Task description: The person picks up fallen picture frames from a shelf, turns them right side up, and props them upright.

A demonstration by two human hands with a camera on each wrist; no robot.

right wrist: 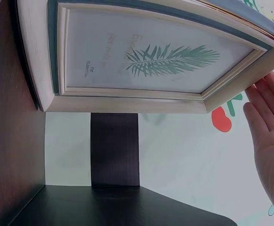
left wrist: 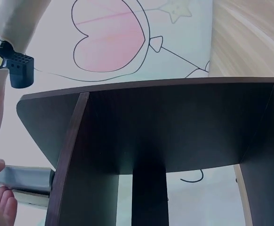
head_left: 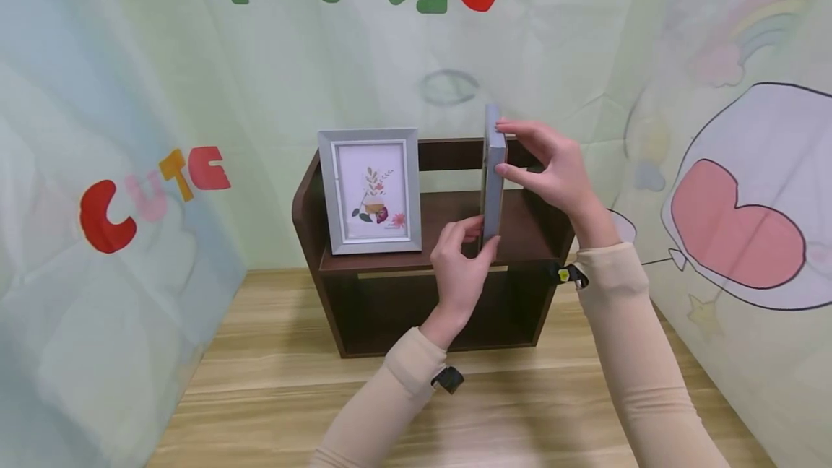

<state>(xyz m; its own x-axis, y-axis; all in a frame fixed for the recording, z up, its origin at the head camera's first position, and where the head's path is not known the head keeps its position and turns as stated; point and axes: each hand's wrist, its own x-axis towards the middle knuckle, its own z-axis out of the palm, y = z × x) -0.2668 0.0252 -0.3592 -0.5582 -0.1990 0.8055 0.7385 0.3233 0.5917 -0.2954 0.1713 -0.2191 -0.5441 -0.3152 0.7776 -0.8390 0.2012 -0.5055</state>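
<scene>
In the head view, a grey picture frame is held upright and nearly edge-on over the right part of the dark brown shelf. My left hand grips its lower part, thumb on the near edge and fingers on the left side. My right hand pinches it near the top. The right wrist view shows the frame's face, a green leaf print behind glass. Its bottom end is right at the shelf board in the left wrist view. Another grey frame with a flower print stands on the shelf's left side.
The shelf has a side panel on each side, a back rail and a lower compartment. It stands on a light wood-grain surface. Printed cloth with letters, a balloon and hearts hangs behind and on both sides.
</scene>
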